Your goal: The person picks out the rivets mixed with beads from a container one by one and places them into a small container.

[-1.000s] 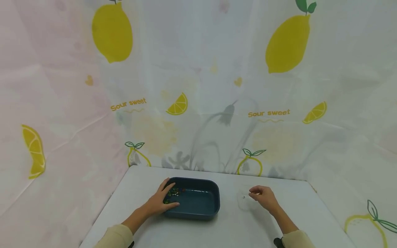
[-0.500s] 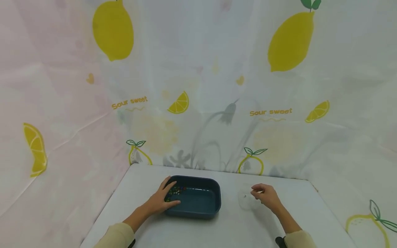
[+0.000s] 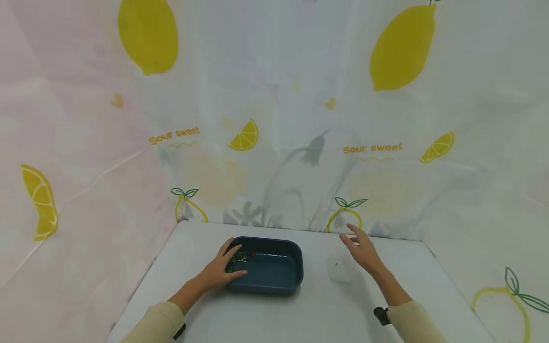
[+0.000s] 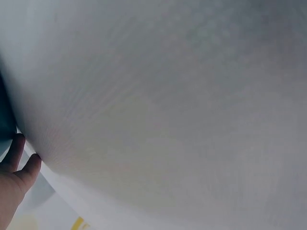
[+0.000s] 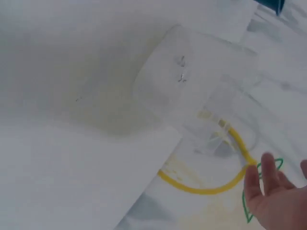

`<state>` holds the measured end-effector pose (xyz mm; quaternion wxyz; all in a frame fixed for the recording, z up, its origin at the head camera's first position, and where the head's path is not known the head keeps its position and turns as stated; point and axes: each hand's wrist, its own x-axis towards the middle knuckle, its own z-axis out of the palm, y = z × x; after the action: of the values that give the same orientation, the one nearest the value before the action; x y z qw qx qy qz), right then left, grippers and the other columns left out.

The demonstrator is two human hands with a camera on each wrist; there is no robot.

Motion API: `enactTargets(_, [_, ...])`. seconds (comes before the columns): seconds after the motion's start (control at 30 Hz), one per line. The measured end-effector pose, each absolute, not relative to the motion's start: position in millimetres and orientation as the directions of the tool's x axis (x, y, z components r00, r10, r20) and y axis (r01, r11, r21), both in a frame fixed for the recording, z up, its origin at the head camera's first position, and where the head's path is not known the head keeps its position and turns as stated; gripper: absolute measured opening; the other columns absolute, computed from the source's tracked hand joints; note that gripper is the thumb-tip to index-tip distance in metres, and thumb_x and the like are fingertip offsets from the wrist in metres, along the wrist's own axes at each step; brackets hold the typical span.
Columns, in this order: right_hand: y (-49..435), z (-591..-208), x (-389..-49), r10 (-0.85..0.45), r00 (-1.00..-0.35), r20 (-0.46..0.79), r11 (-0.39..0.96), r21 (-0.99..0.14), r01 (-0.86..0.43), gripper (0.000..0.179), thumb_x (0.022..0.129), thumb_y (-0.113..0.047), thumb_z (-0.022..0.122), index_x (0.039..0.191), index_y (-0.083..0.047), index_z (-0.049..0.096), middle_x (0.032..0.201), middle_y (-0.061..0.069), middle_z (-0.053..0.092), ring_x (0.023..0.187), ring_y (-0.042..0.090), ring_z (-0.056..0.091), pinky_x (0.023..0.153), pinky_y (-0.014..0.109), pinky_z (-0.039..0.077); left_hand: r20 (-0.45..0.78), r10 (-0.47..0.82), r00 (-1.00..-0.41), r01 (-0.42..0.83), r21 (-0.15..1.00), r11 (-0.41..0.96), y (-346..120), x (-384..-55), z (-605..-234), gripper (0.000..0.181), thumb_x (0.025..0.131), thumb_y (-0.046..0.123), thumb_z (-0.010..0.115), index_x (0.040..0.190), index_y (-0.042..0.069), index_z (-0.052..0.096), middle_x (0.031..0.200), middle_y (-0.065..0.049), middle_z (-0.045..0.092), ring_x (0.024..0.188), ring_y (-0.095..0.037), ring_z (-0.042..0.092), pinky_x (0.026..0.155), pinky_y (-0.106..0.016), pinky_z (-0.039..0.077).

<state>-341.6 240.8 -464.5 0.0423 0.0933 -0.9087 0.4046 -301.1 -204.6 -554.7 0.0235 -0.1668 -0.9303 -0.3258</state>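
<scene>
A dark blue rectangular tray (image 3: 274, 288) sits on the white table, with small shiny multicoloured pieces (image 3: 242, 257) heaped at its left end. My left hand (image 3: 217, 270) rests over that end, fingers spread across the rim, partly covering the pieces. In the left wrist view two fingertips (image 4: 34, 163) show close to the dark tray wall. To the right of the tray lies a clear plastic container (image 3: 340, 267), with tiny dark or shiny bits (image 5: 182, 76) in it. Above and beyond it hangs my right hand (image 3: 362, 250), fingers apart, nothing visible in it.
The white table (image 3: 309, 314) ends at the back against a hanging cloth (image 3: 274, 181) printed with lemons. More cloth rises on the left and right sides. A gap of table separates the tray from the clear container.
My right hand has lifted up and away from the clear container, and its bunched fingers have spread. The left hand stays on the tray. The head view has tilted slightly.
</scene>
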Motion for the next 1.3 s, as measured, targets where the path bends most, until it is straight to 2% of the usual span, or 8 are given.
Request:
enactTargets(0.07, [230.7,-466.7,-343.4,-0.164,-0.963,0.215,0.758,-0.598,-0.262,0.074,0.100,-0.049,0.051,0.155,-0.005,0.029,0.160,0.026,0.021,0.140,0.050,0.034,0.106,0.068,0.032,0.152,0.298,-0.942,0.328,0.598,0.732,-204.6,-301.9,-554.5,0.088,0.087,0.057,0.068,0.156,0.016,0.033,0.166,-0.015,0.008,0.134,-0.044,0.046,0.095,-0.063,0.045])
enactTargets(0.17, [216.3,-471.7,-345.0,-0.205,-0.934,0.294,0.849,-0.422,-0.319,0.081,0.095,-0.052,0.057,0.156,-0.006,0.027,0.162,0.028,0.011,0.142,0.054,0.027,0.106,0.075,0.023,0.143,0.299,-0.943,0.324,0.593,0.737,-204.5,-302.8,-554.6,0.088,0.087,0.057,0.068,0.155,0.016,0.033,0.166,-0.015,0.007,0.133,-0.044,0.047,0.095,-0.063,0.045])
enactTargets(0.37, [192.7,-479.1,-345.9,-0.253,-0.898,0.360,0.908,-0.232,-0.349,0.087,0.090,-0.058,0.059,0.157,-0.013,0.028,0.163,0.027,0.005,0.142,0.051,0.026,0.110,0.072,0.016,0.154,0.292,-0.944,0.325,0.578,0.748,-205.1,-302.5,-554.9,0.088,0.086,0.056,0.070,0.155,0.015,0.034,0.165,-0.016,0.009,0.133,-0.045,0.047,0.095,-0.062,0.045])
enactTargets(0.53, [180.0,-481.3,-348.4,-0.264,-0.880,0.395,0.917,-0.181,-0.357,0.090,0.088,-0.062,0.059,0.159,-0.018,0.024,0.164,0.024,0.001,0.145,0.048,0.025,0.113,0.070,0.015,0.165,0.289,-0.943,0.330,0.578,0.746,-205.5,-302.0,-557.2,0.087,0.086,0.055,0.070,0.154,0.015,0.035,0.165,-0.017,0.011,0.135,-0.045,0.044,0.096,-0.062,0.045])
enactTargets(0.83, [166.8,-488.4,-354.1,-0.244,-0.871,0.426,0.939,-0.120,-0.322,0.093,0.088,-0.065,0.056,0.160,-0.019,0.019,0.166,0.019,0.001,0.147,0.044,0.019,0.114,0.069,0.013,0.177,0.288,-0.941,0.335,0.591,0.733,-205.3,-302.0,-557.6,0.087,0.086,0.056,0.069,0.155,0.016,0.034,0.165,-0.015,0.011,0.136,-0.045,0.043,0.096,-0.062,0.045])
enactTargets(1.0, [156.0,-491.5,-353.1,-0.279,-0.851,0.446,0.926,-0.110,-0.361,0.094,0.087,-0.064,0.058,0.160,-0.020,0.017,0.166,0.019,-0.004,0.149,0.044,0.014,0.114,0.069,0.013,0.178,0.284,-0.942,0.334,0.581,0.742,-205.1,-301.8,-557.0,0.086,0.086,0.056,0.070,0.154,0.015,0.036,0.165,-0.016,0.012,0.136,-0.045,0.043,0.096,-0.062,0.045])
enactTargets(1.13, [146.9,-496.6,-352.7,-0.329,-0.819,0.470,0.902,-0.099,-0.419,0.093,0.087,-0.063,0.059,0.160,-0.021,0.019,0.166,0.020,-0.001,0.149,0.044,0.016,0.113,0.070,0.016,0.185,0.283,-0.941,0.337,0.580,0.741,-204.7,-301.9,-557.9,0.086,0.086,0.056,0.069,0.154,0.015,0.036,0.165,-0.016,0.013,0.136,-0.045,0.044,0.095,-0.061,0.046])
enactTargets(1.3, [139.7,-501.2,-352.5,-0.337,-0.814,0.473,0.900,-0.091,-0.426,0.091,0.087,-0.063,0.058,0.159,-0.022,0.022,0.165,0.021,0.004,0.147,0.044,0.021,0.112,0.069,0.017,0.189,0.287,-0.939,0.343,0.586,0.734,-204.9,-301.7,-558.9,0.086,0.086,0.055,0.070,0.154,0.015,0.036,0.165,-0.017,0.012,0.137,-0.046,0.041,0.096,-0.062,0.044])
